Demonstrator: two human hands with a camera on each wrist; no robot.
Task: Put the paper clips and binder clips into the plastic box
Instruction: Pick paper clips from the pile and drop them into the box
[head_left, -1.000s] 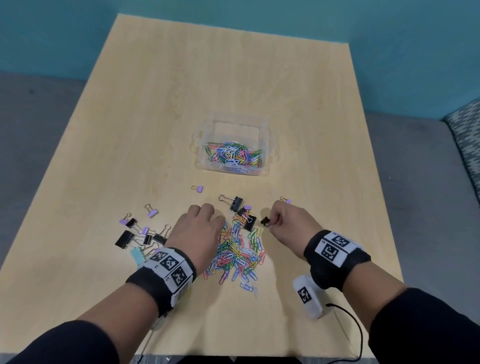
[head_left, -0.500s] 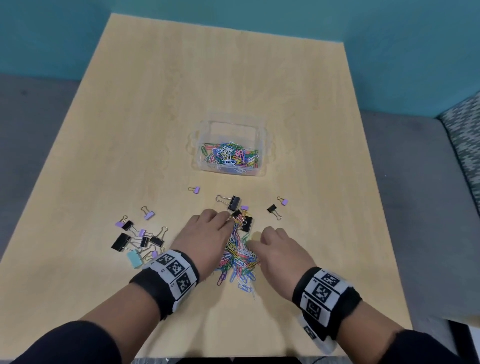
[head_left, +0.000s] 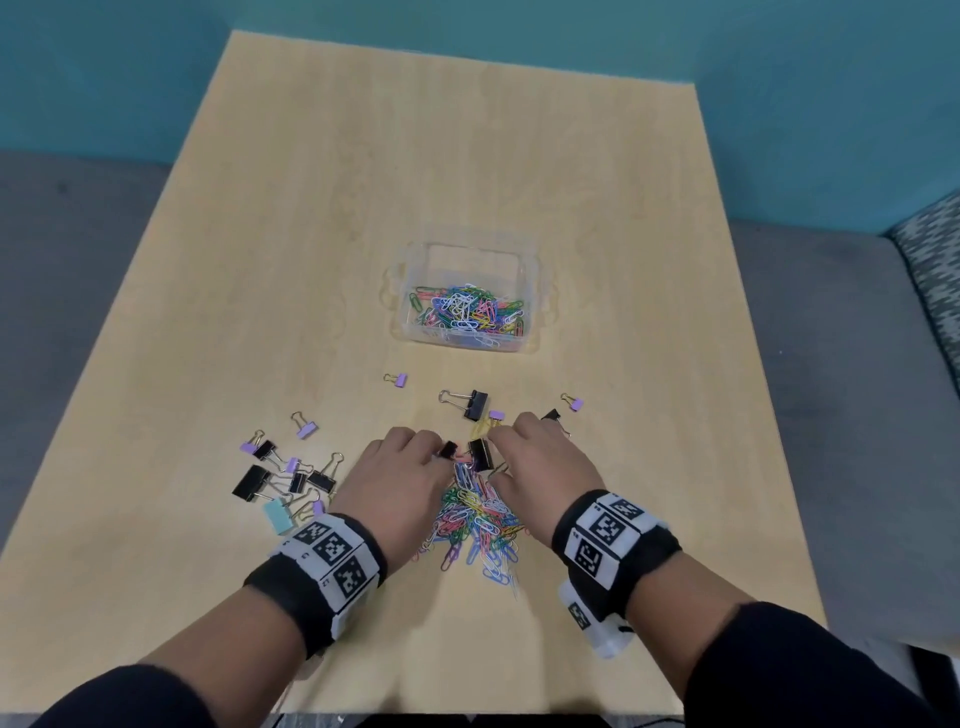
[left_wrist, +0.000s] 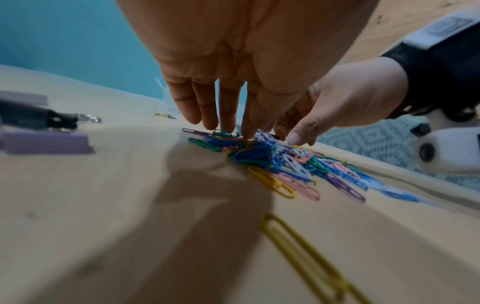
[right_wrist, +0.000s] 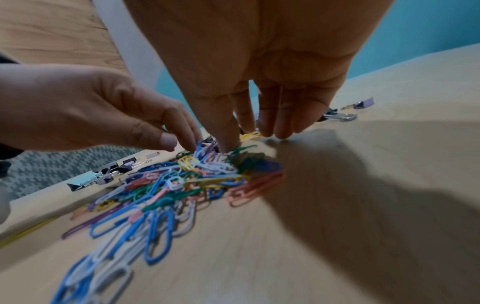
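Observation:
A clear plastic box (head_left: 530, 291) sits mid-table with coloured paper clips in it. A loose pile of paper clips (head_left: 475, 519) (left_wrist: 280, 162) (right_wrist: 182, 181) lies near the front edge. My left hand (head_left: 431, 449) (left_wrist: 223, 125) and right hand (head_left: 498, 436) (right_wrist: 249, 135) flank the pile's far end, with straight fingers pointing down and their tips touching the clips. Neither hand grips anything. A black binder clip (head_left: 480, 453) lies between the fingertips. Another black binder clip (head_left: 475, 404) lies just beyond them.
A cluster of black, purple and teal binder clips (head_left: 291, 478) lies left of my left hand. Single purple clips (head_left: 399, 379) (head_left: 572, 401) lie between the hands and the box. The table's front edge (head_left: 467, 712) is close behind my wrists.
My right hand let go of a small black binder clip, left it on the table and came to the pile. Both hands now touch the pile's far end.

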